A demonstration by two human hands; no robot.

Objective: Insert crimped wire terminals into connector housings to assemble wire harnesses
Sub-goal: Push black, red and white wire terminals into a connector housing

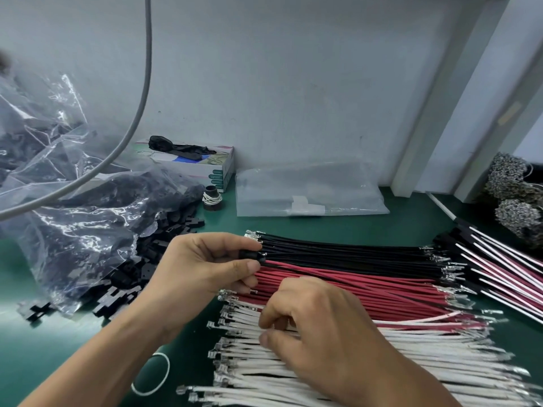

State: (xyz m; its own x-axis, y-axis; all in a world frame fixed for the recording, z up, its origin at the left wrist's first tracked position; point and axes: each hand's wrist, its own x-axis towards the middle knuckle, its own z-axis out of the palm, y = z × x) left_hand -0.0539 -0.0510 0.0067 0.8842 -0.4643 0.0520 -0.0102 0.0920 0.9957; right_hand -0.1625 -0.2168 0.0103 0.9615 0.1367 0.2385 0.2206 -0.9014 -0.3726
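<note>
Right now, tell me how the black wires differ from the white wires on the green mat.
The bundle of thin black wires lies farthest from the person; the bundle of thin white wires lies nearest. The black wires lie tight and parallel; the white wires fan out. The right hand picks at the white wires only. Both carry metal terminals at both ends.

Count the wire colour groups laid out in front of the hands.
3. Black wires lie farthest back, red wires in the middle, white wires nearest. The right hand covers part of the white ones.
</note>
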